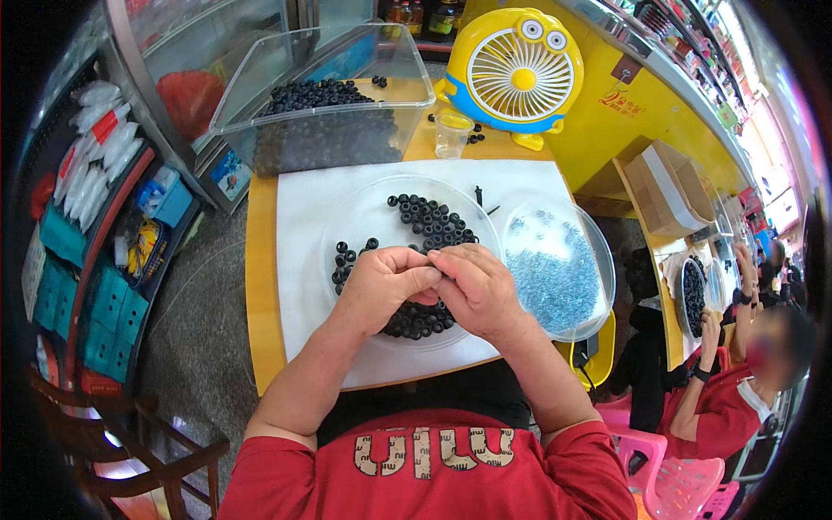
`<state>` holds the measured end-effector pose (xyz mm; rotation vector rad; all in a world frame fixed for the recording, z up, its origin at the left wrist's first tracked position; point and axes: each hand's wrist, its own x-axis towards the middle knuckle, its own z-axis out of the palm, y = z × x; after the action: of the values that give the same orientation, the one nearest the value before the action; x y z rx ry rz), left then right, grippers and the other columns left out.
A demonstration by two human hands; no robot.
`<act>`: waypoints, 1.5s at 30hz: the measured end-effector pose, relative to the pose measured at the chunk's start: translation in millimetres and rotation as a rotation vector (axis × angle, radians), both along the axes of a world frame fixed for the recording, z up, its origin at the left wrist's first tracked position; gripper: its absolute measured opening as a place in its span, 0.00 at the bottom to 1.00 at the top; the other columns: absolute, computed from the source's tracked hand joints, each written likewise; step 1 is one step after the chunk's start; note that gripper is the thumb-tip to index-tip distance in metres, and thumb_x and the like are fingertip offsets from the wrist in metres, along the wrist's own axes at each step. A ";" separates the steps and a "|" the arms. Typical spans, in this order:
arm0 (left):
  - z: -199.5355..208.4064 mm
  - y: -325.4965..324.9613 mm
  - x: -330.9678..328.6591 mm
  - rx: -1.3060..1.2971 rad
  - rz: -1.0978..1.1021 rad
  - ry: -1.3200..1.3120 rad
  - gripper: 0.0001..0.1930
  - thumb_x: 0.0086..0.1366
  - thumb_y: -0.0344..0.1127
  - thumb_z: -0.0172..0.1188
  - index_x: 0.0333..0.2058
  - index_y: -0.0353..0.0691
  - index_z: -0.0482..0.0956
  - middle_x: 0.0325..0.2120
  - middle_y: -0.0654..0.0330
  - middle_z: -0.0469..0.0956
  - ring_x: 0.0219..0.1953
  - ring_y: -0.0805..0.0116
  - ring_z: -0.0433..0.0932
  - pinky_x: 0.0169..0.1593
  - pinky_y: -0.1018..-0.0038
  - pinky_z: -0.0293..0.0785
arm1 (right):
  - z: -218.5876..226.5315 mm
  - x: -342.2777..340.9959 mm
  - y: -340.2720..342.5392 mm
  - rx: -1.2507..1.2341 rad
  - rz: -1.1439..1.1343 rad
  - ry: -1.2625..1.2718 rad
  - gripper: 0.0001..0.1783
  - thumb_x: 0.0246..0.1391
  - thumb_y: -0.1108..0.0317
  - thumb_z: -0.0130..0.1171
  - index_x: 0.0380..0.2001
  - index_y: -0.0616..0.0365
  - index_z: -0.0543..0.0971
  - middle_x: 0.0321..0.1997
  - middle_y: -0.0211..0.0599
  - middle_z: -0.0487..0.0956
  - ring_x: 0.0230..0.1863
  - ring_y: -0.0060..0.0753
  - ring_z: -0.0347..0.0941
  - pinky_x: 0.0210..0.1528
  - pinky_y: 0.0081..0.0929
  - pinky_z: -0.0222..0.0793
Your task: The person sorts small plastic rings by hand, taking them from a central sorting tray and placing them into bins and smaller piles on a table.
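Beads [444, 227], black, holed, likely light, hard and best pinched by the rim, lie in a clear tray [368, 218] beneath left hand [381, 288] and right hand [479, 290], which pinch a mostly hidden dark piece [443, 276].

Black beads [436, 218], round and holed, lie clustered in a clear round tray [368, 215], mid-frame; a dark piece [441, 273], mostly hidden, is pinched above.
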<state>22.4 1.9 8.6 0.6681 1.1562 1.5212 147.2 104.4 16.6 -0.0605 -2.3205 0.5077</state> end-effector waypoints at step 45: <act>5.7 -5.7 3.2 0.211 0.232 0.738 0.08 0.51 0.31 0.58 0.31 0.36 0.76 0.23 0.59 0.75 0.25 0.72 0.73 0.31 0.79 0.68 | -0.5 6.7 -7.3 -1.680 0.315 0.031 0.14 0.53 0.72 0.48 0.44 0.63 0.68 0.39 0.37 0.73 0.37 0.25 0.71 0.42 0.23 0.68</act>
<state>25.6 -3.8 14.3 1.3500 1.6722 1.6536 154.0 97.2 16.1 -0.4549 -1.2376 2.3717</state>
